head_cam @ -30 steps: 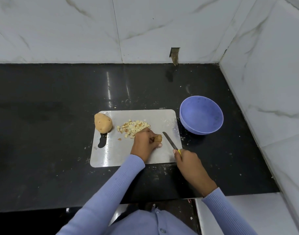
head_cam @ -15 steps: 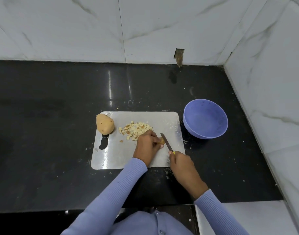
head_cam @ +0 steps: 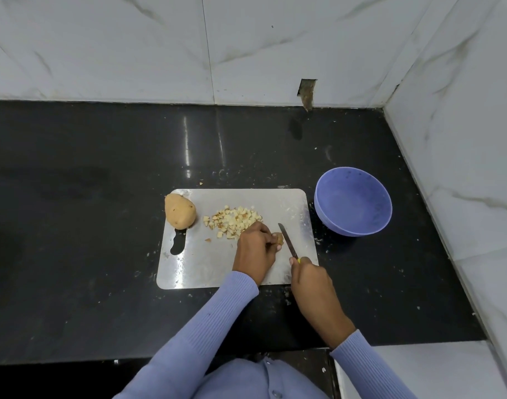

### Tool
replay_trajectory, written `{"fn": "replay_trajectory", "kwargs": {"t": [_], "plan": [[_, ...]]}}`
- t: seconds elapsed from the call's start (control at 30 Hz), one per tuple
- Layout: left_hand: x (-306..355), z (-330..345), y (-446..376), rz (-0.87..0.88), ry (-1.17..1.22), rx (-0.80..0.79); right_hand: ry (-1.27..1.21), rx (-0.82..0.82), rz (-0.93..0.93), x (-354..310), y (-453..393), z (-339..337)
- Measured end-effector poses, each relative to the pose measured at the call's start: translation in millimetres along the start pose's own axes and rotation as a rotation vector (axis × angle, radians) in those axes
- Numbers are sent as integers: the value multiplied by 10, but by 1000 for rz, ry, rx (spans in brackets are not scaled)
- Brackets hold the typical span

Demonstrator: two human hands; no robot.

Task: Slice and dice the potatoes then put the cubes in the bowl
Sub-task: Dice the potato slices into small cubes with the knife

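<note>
I see my left hand (head_cam: 256, 249) pinching a potato piece (head_cam: 278, 239) on the cutting board (head_cam: 246, 272); my right hand (head_cam: 311, 279) grips the knife (head_cam: 287, 241) beside it. Cubes (head_cam: 233, 220) lie nearby; the bowl (head_cam: 353, 201) sits right.

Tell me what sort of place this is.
Most likely a home kitchen corner: a black stone counter against marble-tiled walls, with a steel cutting board carrying diced potato, and a blue bowl beside it.

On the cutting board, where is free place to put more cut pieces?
Free: the board's near-left part, below the whole potato and left of the left hand; also its far-right corner. Crowded: the middle, with the cubes, the potato piece and the knife.
</note>
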State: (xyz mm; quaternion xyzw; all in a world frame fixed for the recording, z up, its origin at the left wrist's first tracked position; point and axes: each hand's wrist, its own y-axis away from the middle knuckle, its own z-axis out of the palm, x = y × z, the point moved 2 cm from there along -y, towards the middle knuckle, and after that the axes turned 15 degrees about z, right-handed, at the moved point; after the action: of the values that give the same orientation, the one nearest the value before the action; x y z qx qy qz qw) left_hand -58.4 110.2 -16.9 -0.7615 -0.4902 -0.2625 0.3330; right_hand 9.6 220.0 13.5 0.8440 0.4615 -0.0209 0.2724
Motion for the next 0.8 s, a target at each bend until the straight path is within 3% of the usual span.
{"fn": "replay_trajectory", "kwargs": {"t": [0.8], "plan": [[54,1,11,-13,-9,33,91,20,23,259,206,148]]}}
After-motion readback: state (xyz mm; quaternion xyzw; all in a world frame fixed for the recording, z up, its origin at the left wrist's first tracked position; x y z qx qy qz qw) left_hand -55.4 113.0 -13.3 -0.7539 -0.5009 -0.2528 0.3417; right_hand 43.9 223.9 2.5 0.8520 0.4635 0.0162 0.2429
